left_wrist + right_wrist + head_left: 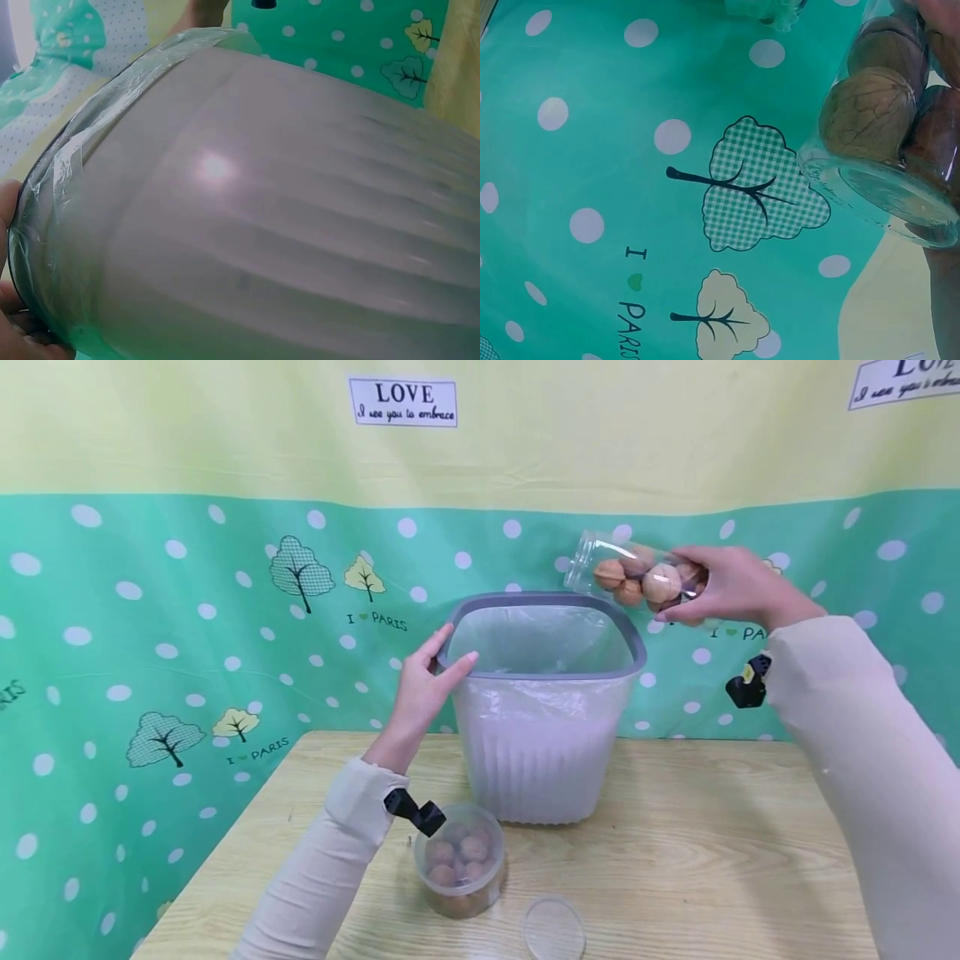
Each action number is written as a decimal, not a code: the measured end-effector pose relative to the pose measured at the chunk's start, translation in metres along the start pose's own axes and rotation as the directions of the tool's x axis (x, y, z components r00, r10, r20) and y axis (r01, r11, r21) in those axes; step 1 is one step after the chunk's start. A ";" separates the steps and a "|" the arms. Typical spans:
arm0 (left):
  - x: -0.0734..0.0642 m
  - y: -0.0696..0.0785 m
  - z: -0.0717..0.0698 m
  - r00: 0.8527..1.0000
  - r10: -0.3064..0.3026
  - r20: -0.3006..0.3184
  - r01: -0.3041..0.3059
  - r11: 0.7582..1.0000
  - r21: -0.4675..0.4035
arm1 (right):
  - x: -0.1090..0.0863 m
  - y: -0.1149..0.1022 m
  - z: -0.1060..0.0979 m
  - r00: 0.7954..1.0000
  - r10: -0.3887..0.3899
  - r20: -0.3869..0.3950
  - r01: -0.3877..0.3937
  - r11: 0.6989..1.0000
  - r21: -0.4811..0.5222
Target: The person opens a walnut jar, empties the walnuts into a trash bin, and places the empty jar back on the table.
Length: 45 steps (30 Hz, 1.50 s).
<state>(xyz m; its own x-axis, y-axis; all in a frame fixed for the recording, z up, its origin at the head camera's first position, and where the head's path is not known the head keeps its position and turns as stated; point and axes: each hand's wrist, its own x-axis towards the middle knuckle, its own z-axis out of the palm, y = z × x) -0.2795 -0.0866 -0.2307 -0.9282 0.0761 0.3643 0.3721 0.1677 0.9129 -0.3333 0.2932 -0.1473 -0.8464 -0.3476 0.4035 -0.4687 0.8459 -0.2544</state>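
A white trash bin (540, 752) with a grey rim (547, 676) stands on the table, lined with a clear plastic bag (525, 639). My left hand (423, 689) grips the rim's left side, thumb over the edge; its fingers also show at the left border of the left wrist view, beside the bin wall (247, 195). High at the right, my right hand (731, 583) holds a clear jar (588, 560) lying nearly sideways, its uncovered mouth facing left near the bin's back right corner. Several walnuts (662, 583) are inside it, seen also through the jar's base (889, 199).
On the table (697, 860), in front of the bin, stands a round clear tub (461, 897) with several walnuts in it. A clear round lid (553, 929) lies to its right. Behind the table hangs a green and yellow printed cloth (247, 610).
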 end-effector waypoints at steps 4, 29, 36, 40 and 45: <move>-0.001 0.000 0.000 1.000 0.010 0.002 -0.010 1.000 -0.005 | 0.004 -0.003 0.001 1.000 -0.013 0.005 0.013 1.000 -0.026; 0.001 -0.004 0.000 1.000 0.024 -0.006 -0.024 1.000 -0.005 | 0.014 -0.006 0.002 0.996 -0.085 0.003 0.085 0.991 -0.107; 0.003 -0.007 0.000 0.999 0.037 -0.012 -0.038 0.999 -0.011 | 0.016 -0.009 0.001 0.991 -0.135 -0.007 0.133 0.984 -0.119; 0.011 -0.020 -0.001 0.999 0.038 -0.016 -0.038 0.999 -0.022 | 0.017 -0.010 0.000 0.989 -0.145 -0.002 0.143 0.982 -0.126; 0.018 -0.033 -0.002 0.998 0.049 -0.026 -0.050 0.999 -0.012 | 0.017 -0.012 -0.001 0.989 -0.147 0.006 0.146 0.980 -0.136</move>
<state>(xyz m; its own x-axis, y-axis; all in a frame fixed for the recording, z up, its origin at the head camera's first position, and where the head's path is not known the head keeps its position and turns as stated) -0.3089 -0.0925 -0.2537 -0.9085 0.0587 0.4137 0.4177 0.1515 0.8958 -0.3417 0.2777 -0.1367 -0.7701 -0.4705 0.4309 -0.5487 0.8330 -0.0710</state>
